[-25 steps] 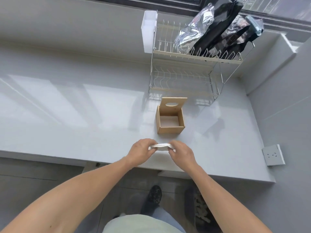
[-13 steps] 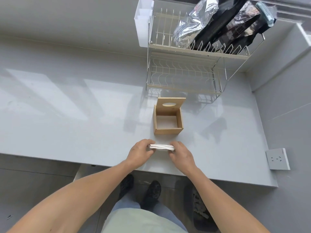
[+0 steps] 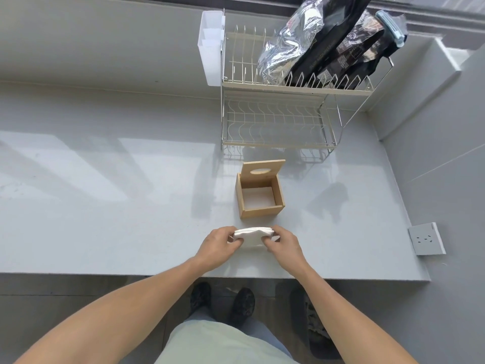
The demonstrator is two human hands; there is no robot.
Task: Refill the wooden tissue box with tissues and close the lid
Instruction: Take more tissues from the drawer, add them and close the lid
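Note:
The wooden tissue box (image 3: 262,212) stands open on the grey counter (image 3: 118,206). Its hinged lid (image 3: 262,171), with an oval slot, is tipped up at the back, and something white shows at the bottom inside. Just in front of the box, a stack of white tissues (image 3: 252,234) is held by its two ends a little above the counter. My left hand (image 3: 220,245) grips the left end and my right hand (image 3: 283,245) grips the right end.
A two-tier wire dish rack (image 3: 278,122) stands right behind the box, with foil and black bags (image 3: 315,46) on its top tier and a white holder (image 3: 211,46) on its left side. A wall socket (image 3: 426,241) sits at right. The counter's front edge lies just under my wrists.
The view has shifted downward, so the box and rack sit lower in the frame. The tissue stack, still held by both hands, now shows more of its top face.

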